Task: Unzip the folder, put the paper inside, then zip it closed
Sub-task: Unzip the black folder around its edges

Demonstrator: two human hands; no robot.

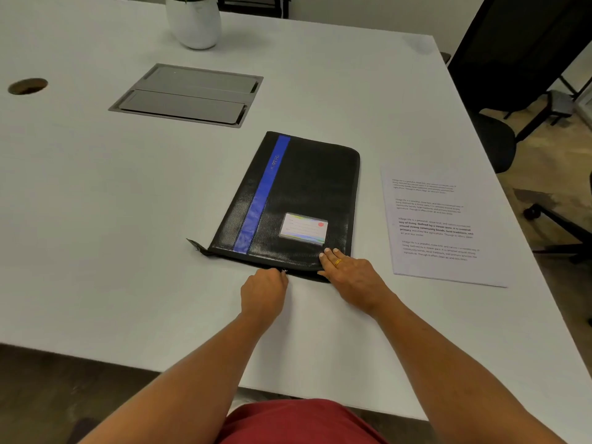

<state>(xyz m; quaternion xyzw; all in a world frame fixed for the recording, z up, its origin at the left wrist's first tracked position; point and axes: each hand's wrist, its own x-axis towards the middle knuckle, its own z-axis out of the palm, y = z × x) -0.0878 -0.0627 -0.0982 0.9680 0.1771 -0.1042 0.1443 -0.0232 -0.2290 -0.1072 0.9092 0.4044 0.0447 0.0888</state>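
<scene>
A black zip folder (298,193) with a blue stripe and a small label card lies flat on the white table (128,219). My left hand (262,293) pinches the zipper pull (284,271) at the middle of the folder's near edge. My right hand (349,274) rests flat on the folder's near right corner, fingers spread, pressing it down. A printed sheet of paper (439,229) lies on the table to the right of the folder, apart from it. A zipper tail sticks out at the folder's near left corner.
A grey cable hatch (189,94) is set into the table behind the folder. A white plant pot (193,22) stands at the back. A round cable hole (28,86) is at far left. A black office chair (519,91) stands beyond the right table edge.
</scene>
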